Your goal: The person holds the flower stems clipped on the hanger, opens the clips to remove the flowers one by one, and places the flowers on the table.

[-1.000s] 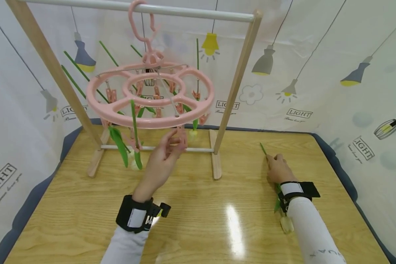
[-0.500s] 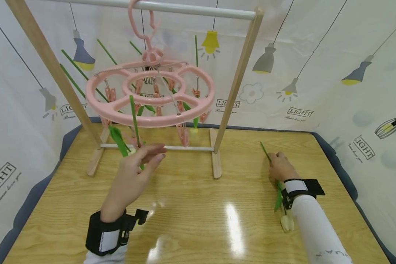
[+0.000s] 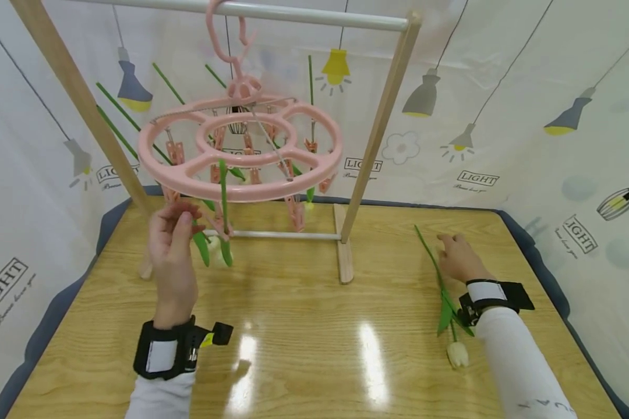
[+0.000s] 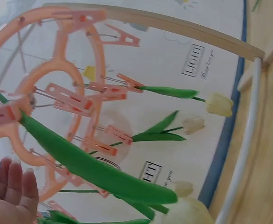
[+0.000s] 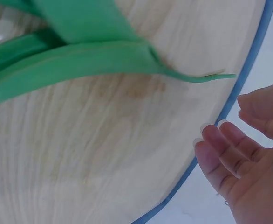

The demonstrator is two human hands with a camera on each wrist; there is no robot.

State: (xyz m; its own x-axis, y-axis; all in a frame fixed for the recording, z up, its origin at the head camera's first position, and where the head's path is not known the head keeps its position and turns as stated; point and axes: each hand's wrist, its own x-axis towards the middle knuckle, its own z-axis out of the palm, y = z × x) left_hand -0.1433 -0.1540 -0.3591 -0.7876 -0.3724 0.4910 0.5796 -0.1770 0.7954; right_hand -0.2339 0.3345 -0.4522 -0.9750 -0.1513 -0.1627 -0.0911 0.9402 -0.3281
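Note:
My left hand [image 3: 173, 250] is raised at the left front of a pink clip hanger [image 3: 241, 189], its fingertips close to the clothespins and leaves below the ring. In the left wrist view the fingers [image 4: 14, 182] are loosely extended and hold nothing. Beside them a tulip with a broad green leaf [image 4: 90, 158] hangs from a pink clothespin [image 4: 1, 114]. My right hand [image 3: 461, 259] is over the table, just right of a white tulip [image 3: 457, 354] lying there. Its fingers [image 5: 218, 149] are loosely bent and apart from the green stem [image 5: 197, 78].
The hanger hooks over the white top rail [image 3: 314, 16] of a wooden stand [image 3: 382, 116]. Several more tulips hang bloom-down from its clothespins, stems [image 3: 310, 87] pointing up. One bare clothespin [image 3: 296, 214] hangs at the front right. A lamp-printed curtain [image 3: 529, 145] surrounds the table [image 3: 314, 326].
My left hand has left the front right clothespin and swung to the hanger's left side. My right hand has let go of the tulip's stem and shifted slightly right.

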